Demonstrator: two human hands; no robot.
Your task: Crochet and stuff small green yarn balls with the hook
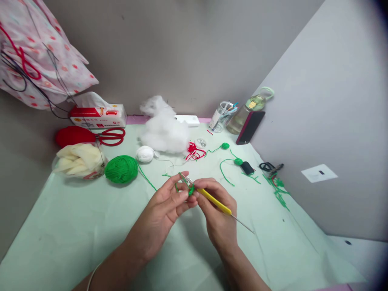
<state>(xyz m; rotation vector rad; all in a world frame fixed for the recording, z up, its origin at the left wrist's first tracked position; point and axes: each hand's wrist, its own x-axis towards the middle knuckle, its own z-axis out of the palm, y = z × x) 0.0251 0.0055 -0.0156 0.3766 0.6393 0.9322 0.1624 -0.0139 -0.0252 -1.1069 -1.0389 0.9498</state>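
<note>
My left hand point(169, 202) pinches a small piece of green crochet work point(191, 190) between thumb and fingers, with green yarn passing over its raised index finger. In my right hand point(220, 210) is a crochet hook point(215, 201) with a yellow handle, its metal tip up at the green piece and its thin rear end pointing down to the right. Both hands meet over the middle of the table. From a green yarn ball point(121, 169) on the left, a strand runs toward my left hand. The fingers partly cover the green piece.
Fluffy white stuffing point(165, 131), a white yarn ball point(144, 154) and red yarn scraps point(195, 151) lie beyond my hands. Red scissors point(112, 137) and a tissue box point(98, 116) are back left. A bottle point(242, 117), phone point(251, 127) and pen cup point(220, 117) stand back right.
</note>
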